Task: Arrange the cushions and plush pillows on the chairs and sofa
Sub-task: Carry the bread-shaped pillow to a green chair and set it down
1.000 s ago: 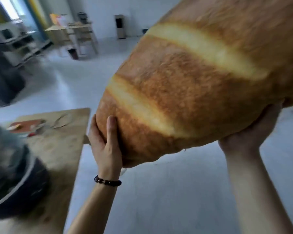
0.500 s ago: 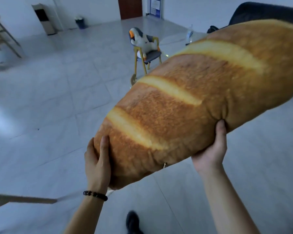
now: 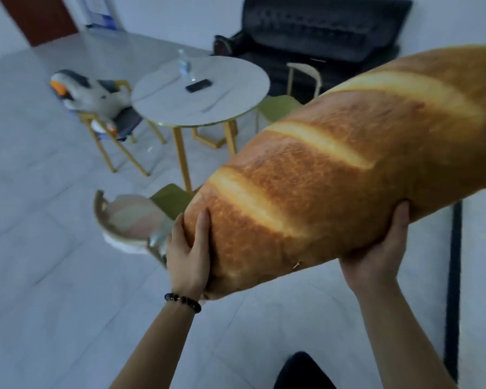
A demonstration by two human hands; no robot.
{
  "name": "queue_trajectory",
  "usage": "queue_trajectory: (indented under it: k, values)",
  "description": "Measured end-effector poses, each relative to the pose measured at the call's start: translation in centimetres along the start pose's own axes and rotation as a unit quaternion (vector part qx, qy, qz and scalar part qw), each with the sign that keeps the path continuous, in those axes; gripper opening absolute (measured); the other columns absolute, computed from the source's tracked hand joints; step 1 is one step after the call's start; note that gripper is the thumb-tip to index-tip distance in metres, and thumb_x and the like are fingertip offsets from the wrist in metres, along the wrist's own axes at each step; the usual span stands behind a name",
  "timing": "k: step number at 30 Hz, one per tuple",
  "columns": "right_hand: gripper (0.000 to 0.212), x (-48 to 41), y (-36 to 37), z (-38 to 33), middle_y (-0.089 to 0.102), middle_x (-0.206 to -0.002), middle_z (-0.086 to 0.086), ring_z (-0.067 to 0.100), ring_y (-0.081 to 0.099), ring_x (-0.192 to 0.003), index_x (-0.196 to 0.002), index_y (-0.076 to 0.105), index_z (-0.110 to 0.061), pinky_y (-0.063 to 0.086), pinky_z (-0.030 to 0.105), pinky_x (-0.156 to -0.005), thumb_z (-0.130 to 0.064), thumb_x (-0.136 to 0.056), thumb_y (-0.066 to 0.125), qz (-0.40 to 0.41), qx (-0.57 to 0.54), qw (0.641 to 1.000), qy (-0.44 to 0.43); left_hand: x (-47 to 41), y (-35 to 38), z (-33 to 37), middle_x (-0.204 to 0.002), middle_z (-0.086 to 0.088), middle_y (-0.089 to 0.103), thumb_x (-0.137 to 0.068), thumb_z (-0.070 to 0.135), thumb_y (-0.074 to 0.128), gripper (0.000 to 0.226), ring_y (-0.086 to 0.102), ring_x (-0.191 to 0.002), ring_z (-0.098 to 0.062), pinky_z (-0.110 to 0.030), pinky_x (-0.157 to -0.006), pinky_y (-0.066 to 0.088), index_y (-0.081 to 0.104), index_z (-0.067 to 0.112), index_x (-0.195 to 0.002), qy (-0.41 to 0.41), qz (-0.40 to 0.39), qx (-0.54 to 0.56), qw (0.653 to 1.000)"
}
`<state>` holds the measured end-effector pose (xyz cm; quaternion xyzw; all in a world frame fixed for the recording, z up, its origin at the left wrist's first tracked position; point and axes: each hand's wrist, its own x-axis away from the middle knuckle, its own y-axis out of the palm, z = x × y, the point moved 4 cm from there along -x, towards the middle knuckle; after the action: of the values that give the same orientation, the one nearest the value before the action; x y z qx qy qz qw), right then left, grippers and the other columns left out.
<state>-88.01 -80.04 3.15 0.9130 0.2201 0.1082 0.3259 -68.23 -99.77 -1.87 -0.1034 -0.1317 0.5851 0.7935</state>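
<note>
A huge bread-loaf plush pillow [image 3: 334,175] fills the right half of the view, held up in the air. My left hand [image 3: 190,252] grips its near rounded end, and my right hand [image 3: 379,248] cups its underside further along. A goose plush [image 3: 87,94] lies on a yellow-legged chair [image 3: 118,127] at the left of the round table. A pale pink cushion [image 3: 135,217] sits on the near chair [image 3: 118,228], just left of my left hand. The dark sofa [image 3: 320,32] stands against the far wall.
A round white table [image 3: 230,88] with yellow legs holds a water bottle [image 3: 185,67] and a phone [image 3: 198,85]. A green-seated chair [image 3: 281,105] stands between table and sofa. A dark strip [image 3: 453,290] runs along the floor at right. My shoe [image 3: 300,372] shows at the bottom.
My view has swung right, from an open floor to the round table, chairs and sofa. Both hands still carry the bread pillow; the right hand has slid further under it.
</note>
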Motion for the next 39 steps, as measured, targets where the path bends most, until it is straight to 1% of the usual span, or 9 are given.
queue_trajectory:
  k: [8, 13, 17, 22, 26, 28, 32, 36, 39]
  values:
    - [0.053, -21.3, -5.9, 1.7, 0.068, -0.133, -0.005, 0.027, 0.067, -0.12, -0.145, 0.047, -0.032, 0.059, 0.045, -0.089, -0.058, -0.102, 0.032, 0.111, -0.017, 0.994, -0.019, -16.5, 20.5, 3.9, -0.146, -0.001, 0.05, -0.069, 0.094, 0.036, 0.105, 0.051, -0.13, -0.024, -0.05, -0.11, 0.042, 0.042, 0.026, -0.148, 0.016, -0.1, -0.09, 0.991]
    - [0.043, -37.7, -4.5, -0.3, 0.071, -0.128, -0.007, 0.027, 0.066, -0.121, -0.132, 0.055, -0.036, 0.055, 0.051, -0.097, -0.058, -0.1, 0.038, 0.118, 0.002, 0.993, -0.011, -28.0, 28.9, 9.7, -0.14, -0.003, 0.051, -0.062, 0.101, 0.033, 0.108, 0.051, -0.126, -0.027, -0.054, -0.108, 0.041, 0.047, 0.025, -0.137, -0.009, -0.147, -0.116, 0.982]
    - [0.043, -49.4, -1.1, -1.8, 0.067, -0.135, -0.004, 0.028, 0.063, -0.126, -0.131, 0.058, -0.035, 0.045, 0.058, -0.108, -0.057, -0.101, 0.037, 0.096, 0.017, 0.995, 0.008, -36.8, 33.4, 14.8, -0.129, -0.003, 0.053, -0.076, 0.092, 0.034, 0.083, 0.051, -0.114, -0.026, -0.046, -0.096, 0.041, 0.05, 0.022, -0.119, -0.033, -0.126, -0.088, 0.987]
    - [0.043, -62.7, -0.7, 0.3, 0.07, -0.129, -0.008, 0.024, 0.066, -0.122, -0.13, 0.058, -0.037, 0.055, 0.048, -0.099, -0.059, -0.1, 0.036, 0.113, 0.026, 0.993, 0.032, -48.4, 41.7, 17.0, -0.15, 0.0, 0.047, -0.069, 0.098, 0.034, 0.108, 0.044, -0.137, -0.027, -0.049, -0.115, 0.033, 0.043, 0.024, -0.146, -0.07, -0.124, -0.034, 0.989]
    - [0.031, -74.0, 0.0, 2.8, 0.077, -0.096, -0.023, 0.005, 0.075, -0.093, -0.11, 0.057, -0.041, 0.064, 0.032, -0.078, -0.05, -0.105, 0.028, 0.14, 0.076, 0.987, 0.021, -59.3, 49.9, 18.7, -0.118, 0.006, 0.069, -0.073, 0.097, 0.033, 0.088, 0.062, -0.111, -0.019, -0.045, -0.104, 0.044, 0.066, 0.029, -0.118, -0.054, -0.188, -0.061, 0.979]
    - [0.033, -79.6, 1.1, 3.5, 0.077, -0.105, -0.019, 0.013, 0.072, -0.107, -0.115, 0.057, -0.041, 0.061, 0.039, -0.083, -0.06, -0.101, 0.035, 0.13, 0.09, 0.987, 0.039, -64.2, 54.0, 20.8, -0.113, 0.01, 0.07, -0.075, 0.095, 0.034, 0.083, 0.065, -0.105, -0.013, -0.042, -0.102, 0.047, 0.067, 0.032, -0.117, -0.058, -0.235, -0.061, 0.968]
    - [0.09, -90.9, 3.9, 2.6, 0.076, -0.11, -0.016, 0.015, 0.073, -0.105, -0.12, 0.057, -0.04, 0.06, 0.039, -0.083, -0.088, -0.045, 0.073, 0.105, 0.131, 0.985, 0.049, -73.5, 62.2, 26.9, -0.114, 0.008, 0.071, -0.066, 0.101, 0.034, 0.089, 0.066, -0.105, -0.015, -0.043, -0.1, 0.049, 0.069, 0.035, -0.115, -0.049, -0.292, -0.051, 0.954]
    - [0.041, -100.2, 4.0, 0.9, 0.077, -0.101, -0.023, 0.003, 0.074, -0.095, -0.118, 0.053, -0.036, 0.06, 0.023, -0.074, -0.062, -0.091, 0.038, 0.104, 0.117, 0.988, -0.006, -80.3, 69.4, 31.6, -0.056, 0.006, 0.048, -0.076, 0.083, 0.053, 0.066, 0.049, -0.058, -0.014, -0.026, -0.061, 0.041, 0.044, 0.021, -0.054, -0.006, -0.234, -0.044, 0.971]
    - [0.051, -107.2, 1.8, -1.0, 0.073, -0.107, -0.008, 0.015, 0.07, -0.104, -0.131, 0.05, -0.012, 0.057, 0.032, -0.084, -0.04, -0.089, 0.046, 0.104, 0.119, 0.986, -0.048, -84.5, 74.9, 33.6, -0.045, 0.014, 0.041, -0.087, 0.062, 0.062, 0.057, 0.042, -0.047, -0.005, -0.016, -0.049, 0.035, 0.058, 0.019, -0.051, 0.046, -0.195, -0.024, 0.979]
